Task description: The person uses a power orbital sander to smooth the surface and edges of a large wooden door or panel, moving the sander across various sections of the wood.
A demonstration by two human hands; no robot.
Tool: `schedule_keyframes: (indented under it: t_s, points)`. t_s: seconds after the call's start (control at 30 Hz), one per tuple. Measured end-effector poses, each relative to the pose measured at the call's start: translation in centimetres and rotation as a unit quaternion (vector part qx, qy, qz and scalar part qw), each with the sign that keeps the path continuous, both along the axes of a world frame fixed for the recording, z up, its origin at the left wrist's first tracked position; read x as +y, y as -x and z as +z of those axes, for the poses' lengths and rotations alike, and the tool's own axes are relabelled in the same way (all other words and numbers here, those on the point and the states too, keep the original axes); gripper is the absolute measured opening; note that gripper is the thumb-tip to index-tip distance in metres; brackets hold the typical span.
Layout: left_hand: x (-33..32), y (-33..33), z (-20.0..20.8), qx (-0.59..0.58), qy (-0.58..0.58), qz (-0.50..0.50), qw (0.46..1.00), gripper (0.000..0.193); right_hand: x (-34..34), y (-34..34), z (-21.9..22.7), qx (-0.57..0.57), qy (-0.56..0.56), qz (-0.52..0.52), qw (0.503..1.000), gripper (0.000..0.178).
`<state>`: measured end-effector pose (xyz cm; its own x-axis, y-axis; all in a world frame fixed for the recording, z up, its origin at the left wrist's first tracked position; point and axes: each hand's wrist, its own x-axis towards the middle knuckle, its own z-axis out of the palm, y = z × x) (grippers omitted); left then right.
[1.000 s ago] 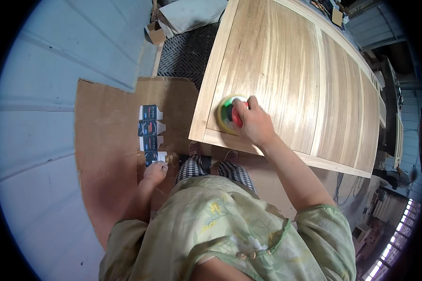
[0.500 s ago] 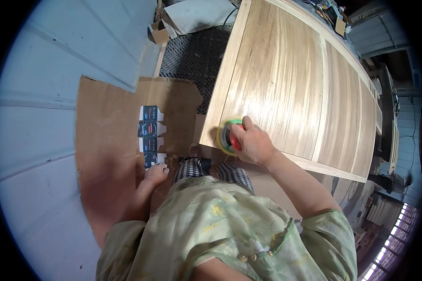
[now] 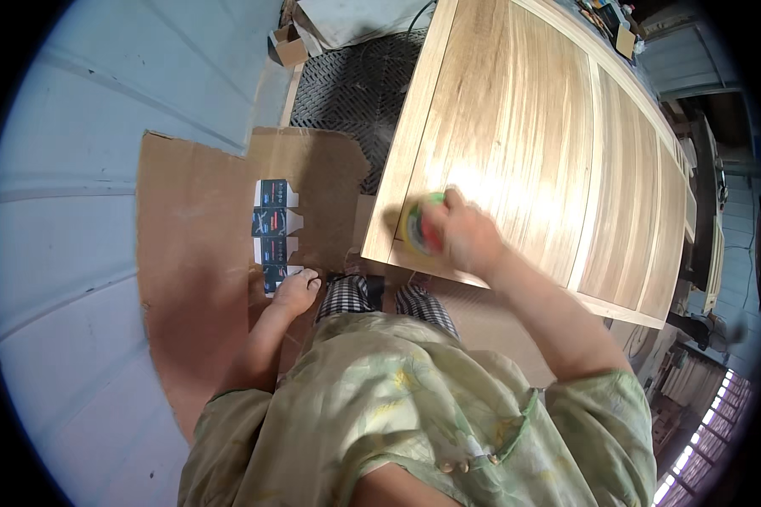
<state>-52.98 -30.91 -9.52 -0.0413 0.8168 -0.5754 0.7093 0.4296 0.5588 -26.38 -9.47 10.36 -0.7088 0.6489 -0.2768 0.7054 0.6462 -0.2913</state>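
Head view: a big wooden panel (image 3: 528, 148) takes up the space from twelve o'clock to three o'clock. It is light brown and stripy, with a paler wooden edge. Near its corner at eight o'clock is a round tool (image 3: 413, 230), yellow at the rim, with green and red bits too. The tool looks blurry, so its small parts are hard to see.

The person's right grip (image 3: 472, 238) is a bare hand, coming in from four o'clock. Its fingers are bent around the top of the round tool and have hold of it. The hand is a bit blurry too.

The left grip (image 3: 298, 291) is at eight o'clock, low and well apart from the panel. Its fingers are loosely curled, about half closed, and whether they pinch anything cannot be told. Just beside it, toward eleven o'clock, is a flattened dark box (image 3: 272, 221) with white flaps. The box lies on a large brown cardboard sheet (image 3: 177, 228) at nine o'clock.

Past the cardboard, between eleven and twelve o'clock, is a black mat (image 3: 347, 93) with a bumpy pattern. A small brown box (image 3: 291, 51) is at eleven o'clock, near a pale blue wall (image 3: 76, 186).
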Motion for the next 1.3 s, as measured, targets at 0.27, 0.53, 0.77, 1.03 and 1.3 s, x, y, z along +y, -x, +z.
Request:
schedule_keyframes:
  t_s: [0.27,0.53,0.77,1.03,1.3]
  points:
    - [-1.4,0.8,-0.6,0.024,0.041,-0.021,0.999,0.030,-2.5,-0.4,0.6,0.012,0.037,-0.004,0.999,0.047]
    - [-0.3,-0.3,1.3,0.032,0.051,-0.031,0.998,0.030,-6.3,-1.2,-0.1,0.021,0.036,0.037,0.998,0.039]
    - [-0.3,-0.9,0.9,0.033,-0.007,-0.001,0.999,0.026,-6.6,-1.1,0.1,0.019,0.013,0.055,0.998,0.036]
    - [-1.5,-0.7,0.2,0.052,0.090,-0.026,0.994,0.031,-0.8,0.1,-0.2,0.017,-0.004,-0.037,0.999,0.051]
    - [1.4,-1.3,0.7,-0.033,-0.022,0.043,0.998,0.033,-0.3,-0.7,-0.4,-0.022,-0.007,-0.011,1.000,0.048]
